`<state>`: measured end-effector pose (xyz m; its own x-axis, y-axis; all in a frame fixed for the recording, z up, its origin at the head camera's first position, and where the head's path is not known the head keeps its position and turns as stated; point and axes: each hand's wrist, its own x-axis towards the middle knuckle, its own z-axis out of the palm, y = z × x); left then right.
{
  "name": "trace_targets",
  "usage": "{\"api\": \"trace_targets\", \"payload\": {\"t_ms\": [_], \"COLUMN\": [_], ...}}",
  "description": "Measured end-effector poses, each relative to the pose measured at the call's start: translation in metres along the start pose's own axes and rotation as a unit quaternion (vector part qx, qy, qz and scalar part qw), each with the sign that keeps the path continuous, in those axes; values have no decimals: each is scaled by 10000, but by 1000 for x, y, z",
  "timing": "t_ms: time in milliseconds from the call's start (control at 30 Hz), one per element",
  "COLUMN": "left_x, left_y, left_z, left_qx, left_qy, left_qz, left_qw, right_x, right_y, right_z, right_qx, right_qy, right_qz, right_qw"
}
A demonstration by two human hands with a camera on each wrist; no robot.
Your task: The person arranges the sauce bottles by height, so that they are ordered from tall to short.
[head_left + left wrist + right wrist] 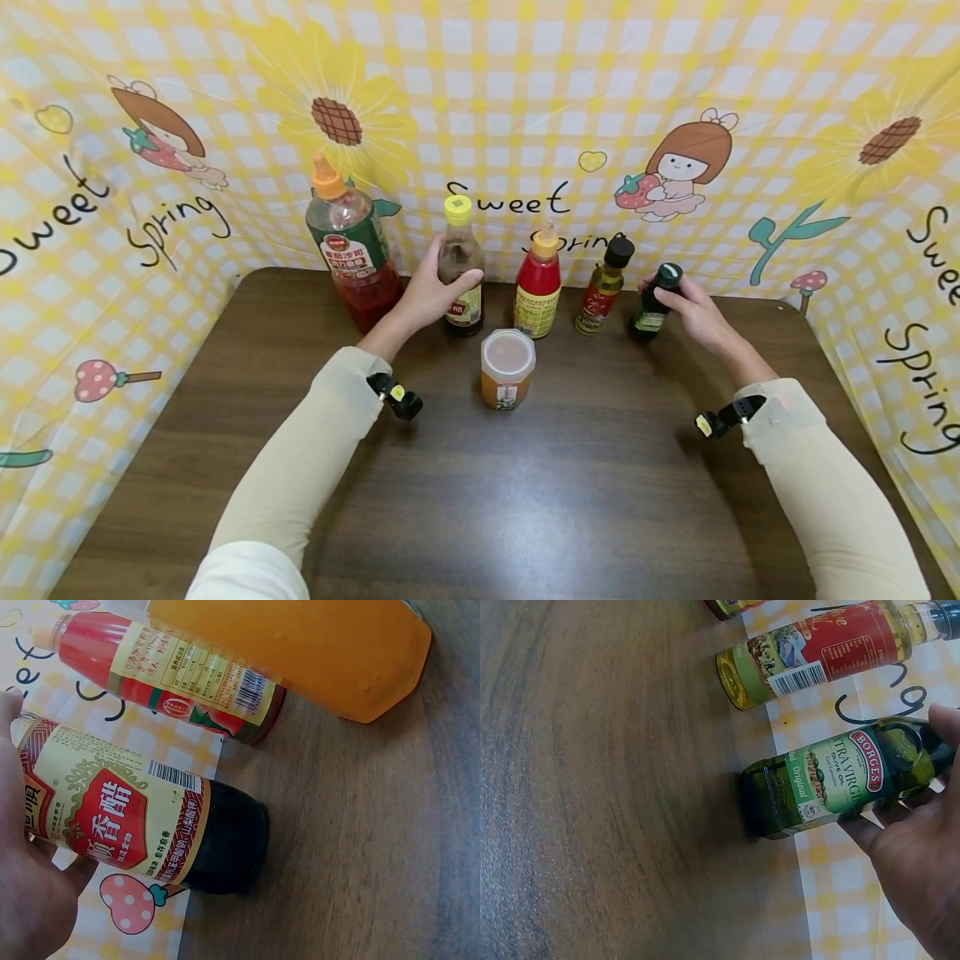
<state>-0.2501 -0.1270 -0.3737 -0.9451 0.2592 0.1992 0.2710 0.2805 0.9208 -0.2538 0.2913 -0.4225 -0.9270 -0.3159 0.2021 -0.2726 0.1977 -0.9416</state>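
My left hand [429, 297] grips a vinegar bottle [465, 307] with a yellow cap, thumb across its front and fingers behind. In the left wrist view, the bottle's red and cream label [112, 802] faces the camera. At the right, my right hand [702, 315] holds a small dark green olive oil bottle [649, 322] near its neck. The right wrist view shows this olive oil bottle's green label [832, 776], with some fingers hidden behind the glass. Both bottles stand close to the table's back edge.
A large red sauce bottle [363, 283] stands left of the vinegar. Between the hands are a red squeeze bottle [537, 300] and an oil bottle [597, 302] with a black cap. An orange-filled jar [507, 379] stands in front on the brown table [480, 500]. Patterned cloth [480, 108] hangs behind.
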Motion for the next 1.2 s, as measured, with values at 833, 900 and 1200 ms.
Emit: {"api": "trace_targets", "payload": {"t_ms": [833, 900, 1200], "left_x": [-1, -1, 1], "left_y": [1, 0, -4], "left_z": [0, 0, 0], "left_qx": [-56, -62, -21], "left_qy": [13, 18, 29], "left_qz": [40, 74, 127], "left_qw": [10000, 10000, 9999], "right_x": [-4, -5, -10], "right_y": [9, 9, 1], "right_z": [-1, -2, -6], "right_qx": [25, -146, -971], "right_qy": [103, 114, 121], "right_qz": [-132, -62, 463], "right_qw": [9999, 9998, 9941]}}
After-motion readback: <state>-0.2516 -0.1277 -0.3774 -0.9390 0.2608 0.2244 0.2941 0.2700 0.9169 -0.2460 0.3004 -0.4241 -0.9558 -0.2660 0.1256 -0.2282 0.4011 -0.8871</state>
